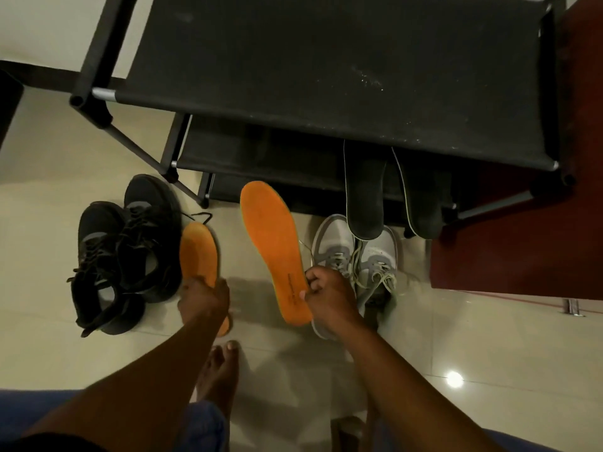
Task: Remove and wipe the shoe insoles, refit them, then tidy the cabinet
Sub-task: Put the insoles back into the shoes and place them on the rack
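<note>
My right hand (328, 296) grips the heel end of an orange insole (274, 246), which is lifted and points toward the rack. My left hand (204, 298) holds a second orange insole (199, 252) near its heel, low over the floor. A pair of black sneakers (127, 252) stands to the left of it. A pair of grey sneakers (359, 259) stands on the floor to the right, partly behind my right hand. Two dark insoles (365, 197) (421, 197) lean out from the lower shelf over the grey shoes.
The black fabric shoe rack (326, 76) fills the upper middle, its metal frame legs reaching the pale tiled floor (58, 177). A dark red wooden surface (522, 239) stands at the right. My bare foot (220, 370) rests on the tiles between my arms.
</note>
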A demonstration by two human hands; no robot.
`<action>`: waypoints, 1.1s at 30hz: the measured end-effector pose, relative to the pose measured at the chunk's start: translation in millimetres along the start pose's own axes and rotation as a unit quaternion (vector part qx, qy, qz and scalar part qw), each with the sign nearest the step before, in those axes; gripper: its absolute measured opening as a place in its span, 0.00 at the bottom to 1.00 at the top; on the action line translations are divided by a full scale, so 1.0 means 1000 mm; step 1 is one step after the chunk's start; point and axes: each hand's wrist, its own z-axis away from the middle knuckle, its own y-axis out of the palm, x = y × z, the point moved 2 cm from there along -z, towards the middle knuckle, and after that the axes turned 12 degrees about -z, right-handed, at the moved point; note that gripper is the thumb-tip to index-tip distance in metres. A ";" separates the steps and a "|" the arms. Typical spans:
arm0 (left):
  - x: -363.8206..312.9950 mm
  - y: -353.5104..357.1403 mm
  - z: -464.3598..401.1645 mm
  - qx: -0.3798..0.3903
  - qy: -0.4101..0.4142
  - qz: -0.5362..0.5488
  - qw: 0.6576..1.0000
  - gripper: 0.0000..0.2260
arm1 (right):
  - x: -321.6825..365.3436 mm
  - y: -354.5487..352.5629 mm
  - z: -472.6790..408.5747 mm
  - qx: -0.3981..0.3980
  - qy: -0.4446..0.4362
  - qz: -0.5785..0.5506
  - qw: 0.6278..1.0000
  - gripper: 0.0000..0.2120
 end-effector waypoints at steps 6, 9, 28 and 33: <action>0.018 0.017 -0.007 0.083 -0.147 -0.037 0.985 0.31 | -0.015 0.002 -0.001 0.055 -0.013 -0.014 0.998 0.15; 0.024 0.031 -0.022 0.072 -0.138 -0.095 0.983 0.38 | -0.010 0.004 -0.001 0.071 -0.011 -0.076 0.995 0.15; -0.016 -0.028 0.084 -0.077 -0.032 0.137 0.987 0.07 | 0.068 -0.001 0.001 -0.009 -0.064 -0.119 0.991 0.09; -0.013 -0.069 0.091 -0.128 0.017 0.153 0.980 0.03 | 0.095 -0.011 0.007 -0.075 -0.051 -0.154 0.984 0.07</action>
